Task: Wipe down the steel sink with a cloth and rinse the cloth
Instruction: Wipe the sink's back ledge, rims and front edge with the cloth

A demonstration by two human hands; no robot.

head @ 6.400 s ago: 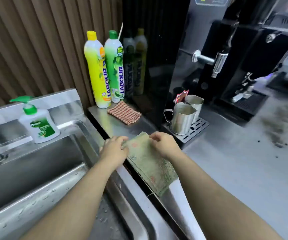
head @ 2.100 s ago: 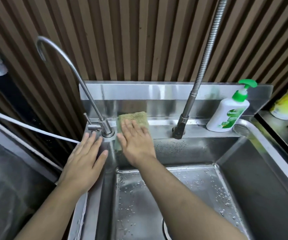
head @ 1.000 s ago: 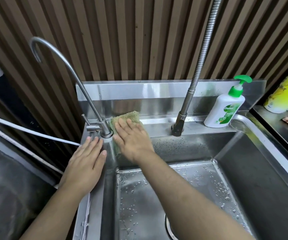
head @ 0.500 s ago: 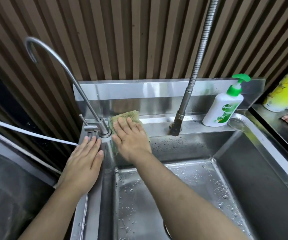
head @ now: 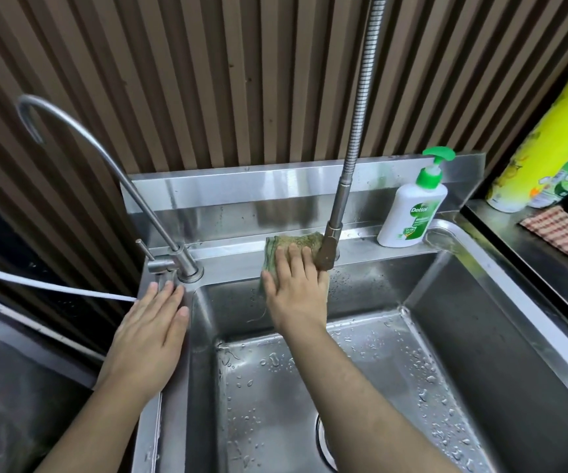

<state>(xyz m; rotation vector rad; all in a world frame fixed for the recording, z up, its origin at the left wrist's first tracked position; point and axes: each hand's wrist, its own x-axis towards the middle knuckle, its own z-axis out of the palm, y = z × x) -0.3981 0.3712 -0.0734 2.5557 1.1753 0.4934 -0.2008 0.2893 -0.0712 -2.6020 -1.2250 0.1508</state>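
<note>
The right hand (head: pixel 298 295) lies flat on the green cloth (head: pixel 293 242), fingers spread wide, pressing it on the back ledge of the sink (head: pixel 501 339) — right beside the base of the tall hose tap (head: pixel 330 240). A flat hand likely rubs more steel at once. The left hand (head: pixel 149 339) rests open on the sink's left edge, near the thin curved tap (head: pixel 173 247) — probably to stay steady. Drops dot the sink floor.
</note>
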